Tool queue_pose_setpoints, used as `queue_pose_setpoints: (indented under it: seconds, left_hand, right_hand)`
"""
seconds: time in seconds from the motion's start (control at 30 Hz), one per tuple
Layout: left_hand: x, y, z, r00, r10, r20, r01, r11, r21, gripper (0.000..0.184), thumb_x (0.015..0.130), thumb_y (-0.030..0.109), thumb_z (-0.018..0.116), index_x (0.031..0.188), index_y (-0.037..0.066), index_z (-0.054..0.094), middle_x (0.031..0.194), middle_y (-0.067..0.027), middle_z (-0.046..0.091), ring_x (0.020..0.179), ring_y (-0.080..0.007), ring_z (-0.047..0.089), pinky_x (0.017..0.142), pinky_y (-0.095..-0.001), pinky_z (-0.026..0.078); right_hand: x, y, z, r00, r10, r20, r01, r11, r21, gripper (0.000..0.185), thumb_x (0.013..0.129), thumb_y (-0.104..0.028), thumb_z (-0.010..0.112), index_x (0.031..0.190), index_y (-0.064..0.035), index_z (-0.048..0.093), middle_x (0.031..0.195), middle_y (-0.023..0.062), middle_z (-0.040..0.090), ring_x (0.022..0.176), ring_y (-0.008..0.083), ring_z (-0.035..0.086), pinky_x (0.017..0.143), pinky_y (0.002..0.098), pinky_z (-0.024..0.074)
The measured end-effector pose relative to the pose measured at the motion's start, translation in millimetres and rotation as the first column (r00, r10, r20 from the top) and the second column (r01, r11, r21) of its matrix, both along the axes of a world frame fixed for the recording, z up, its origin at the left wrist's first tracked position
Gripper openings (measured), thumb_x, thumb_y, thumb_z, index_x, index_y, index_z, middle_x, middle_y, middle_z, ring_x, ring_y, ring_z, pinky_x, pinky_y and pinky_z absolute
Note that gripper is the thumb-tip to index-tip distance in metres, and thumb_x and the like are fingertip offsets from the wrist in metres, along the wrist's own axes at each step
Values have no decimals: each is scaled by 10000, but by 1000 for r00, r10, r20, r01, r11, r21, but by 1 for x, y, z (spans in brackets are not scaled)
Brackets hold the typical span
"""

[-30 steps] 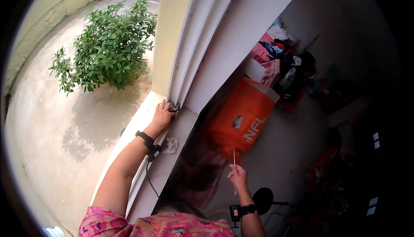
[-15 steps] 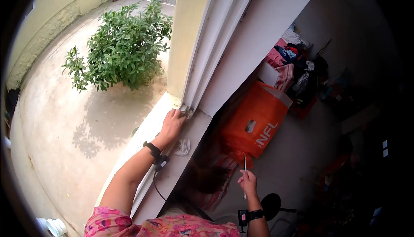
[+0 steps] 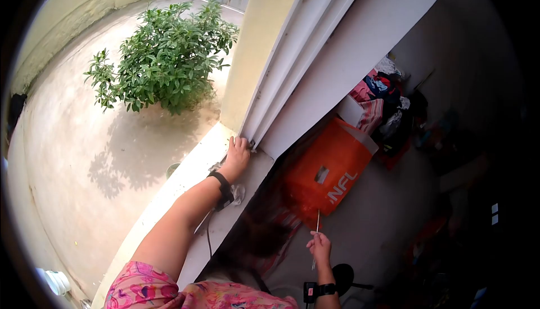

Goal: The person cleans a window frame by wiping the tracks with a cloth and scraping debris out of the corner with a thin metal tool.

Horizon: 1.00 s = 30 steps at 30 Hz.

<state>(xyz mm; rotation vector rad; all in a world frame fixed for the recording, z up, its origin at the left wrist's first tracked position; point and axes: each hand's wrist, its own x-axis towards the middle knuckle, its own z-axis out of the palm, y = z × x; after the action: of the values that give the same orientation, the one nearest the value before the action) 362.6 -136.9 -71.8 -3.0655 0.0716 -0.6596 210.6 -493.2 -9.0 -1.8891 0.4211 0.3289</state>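
At the corner where the white window frame (image 3: 304,50) meets the sill (image 3: 225,225), my left hand (image 3: 238,156) is closed, its fingers at the frame's foot. Whatever it pinches is too small to make out; in the earlier views a crumpled greyish wad showed there. Another crumpled whitish wad (image 3: 238,194) lies on the sill beside my left wrist. My right hand (image 3: 319,247) is closed around a thin metallic rod (image 3: 318,219), which points up in front of an orange bag (image 3: 329,171).
A leafy bush (image 3: 169,56) grows in the sunlit yard at left. Piled clothes (image 3: 382,92) lie beyond the orange bag. White buckets (image 3: 56,282) stand at the lower left. A round dark object (image 3: 342,278) is beside my right wrist.
The view has shifted. My left hand has moved along the sill corner and its forearm has turned, now partly covering the crumpled wad. My right hand still holds the rod.
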Motion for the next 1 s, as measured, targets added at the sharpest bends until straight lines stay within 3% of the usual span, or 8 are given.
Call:
queue_pose_setpoints:
  seconds: [0.3, 0.57, 0.63, 0.67, 0.73, 0.83, 0.97, 1.0]
  left_hand:
    - [-35, 4, 3, 999, -38, -27, 35, 992, -119, 185, 711, 148, 486, 731, 48, 640, 1049, -173, 452, 1114, -347, 353, 975, -459, 244]
    - [-74, 17, 25, 984, -109, -140, 81, 979, -189, 194, 713, 134, 483, 789, 25, 624, 1160, -200, 428, 1176, -343, 321, 1010, -469, 204]
    - [-70, 22, 32, 981, -183, 68, 193, 956, -220, 191, 698, 118, 482, 802, 38, 621, 1083, -173, 458, 1113, -311, 378, 985, -423, 254]
    - [-65, 23, 33, 981, -183, 63, 193, 957, -215, 191, 698, 118, 482, 802, 38, 621, 1083, -173, 458, 1113, -311, 378, 985, -423, 254]
    - [-50, 19, 37, 985, -165, 54, 171, 869, -464, 159, 685, 108, 480, 770, 70, 609, 962, -124, 472, 1020, -282, 420, 903, -388, 330]
    - [-35, 16, 47, 990, -131, -47, 110, 940, -322, 124, 680, 112, 478, 732, 100, 590, 853, -74, 457, 939, -253, 436, 827, -374, 358]
    - [-15, 13, 29, 992, -123, 38, 128, 954, -270, 93, 689, 121, 485, 700, 100, 575, 811, -73, 527, 868, -242, 516, 703, -368, 419]
    - [-10, 11, 24, 982, -101, -161, 43, 944, -329, 123, 728, 137, 478, 770, 114, 591, 796, -94, 554, 816, -252, 546, 674, -381, 432]
  right_hand:
    - [-1, -6, 1, 1000, -21, -20, 21, 999, 25, 219, 901, -180, 409, 995, -31, 537, 523, 31, 529, 374, 43, 345, 369, 183, 266]
    - [-7, -27, -14, 998, -41, -37, 45, 995, 85, 235, 905, -190, 400, 988, -17, 535, 530, 44, 526, 369, 49, 351, 360, 182, 263]
    - [-9, -29, -15, 996, -70, -55, 74, 994, 77, 237, 907, -186, 394, 981, -10, 533, 531, 52, 522, 358, 52, 351, 348, 181, 263]
    - [-10, -31, -17, 996, -67, -51, 70, 996, 63, 238, 907, -188, 395, 984, -9, 533, 531, 53, 521, 355, 53, 351, 345, 181, 261]
    - [-12, -33, -19, 997, -62, -46, 64, 997, 45, 240, 907, -189, 396, 987, -9, 533, 531, 55, 520, 352, 55, 350, 343, 181, 259]
    - [-10, -35, -23, 995, -77, -58, 82, 993, 89, 244, 907, -191, 393, 992, -8, 532, 533, 57, 521, 348, 57, 352, 343, 179, 261]
    - [-4, -30, -19, 998, -43, -42, 46, 996, 72, 251, 909, -196, 390, 997, -7, 530, 535, 58, 522, 348, 59, 357, 343, 177, 265]
    - [-4, -28, -18, 998, -42, -39, 44, 997, 63, 253, 908, -198, 391, 998, -6, 529, 534, 58, 521, 349, 58, 358, 344, 177, 266]
